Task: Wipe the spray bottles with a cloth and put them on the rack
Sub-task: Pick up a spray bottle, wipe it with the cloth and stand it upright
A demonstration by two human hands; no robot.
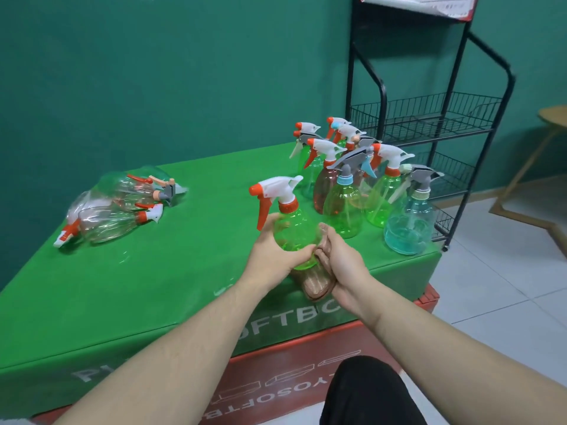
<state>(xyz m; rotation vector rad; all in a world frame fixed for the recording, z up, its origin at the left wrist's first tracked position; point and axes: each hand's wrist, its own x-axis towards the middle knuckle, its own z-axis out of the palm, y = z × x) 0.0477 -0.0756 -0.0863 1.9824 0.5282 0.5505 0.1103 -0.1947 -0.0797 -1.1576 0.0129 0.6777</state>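
Note:
A green spray bottle (291, 230) with a white and orange trigger head stands tilted near the table's front edge. My left hand (273, 256) grips its lower body from the left. My right hand (340, 265) holds a brownish folded cloth (316, 282) against the bottle's right side and base. Behind, on the table's right part, several upright spray bottles (352, 179) in green, pink and blue stand close together. The black wire rack (429, 124) stands behind the table at the right, its visible shelves bare.
A clear plastic bag (113, 207) with several clear spray bottles lies on the left of the green table cover (153, 286). A blue bottle (409, 222) stands at the table's right corner. A wooden stool (549, 142) sits on the tiled floor far right.

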